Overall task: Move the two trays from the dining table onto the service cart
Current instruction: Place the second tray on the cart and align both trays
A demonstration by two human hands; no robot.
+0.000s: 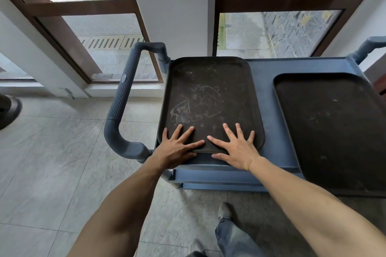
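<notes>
Left hand point(177, 149) and right hand point(236, 148), fingers spread wide, flat on near tray point(211, 98) edge, gripping nothing. Both trays sit on cart point(263, 89); second tray point(334, 123) overhangs the near side and could tip if the cart is bumped.

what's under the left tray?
The left tray lies flat on the blue cart top shelf, both hands spread on its near edge. Lower shelves show below the front edge; the shelf surface under the tray is covered.
</notes>
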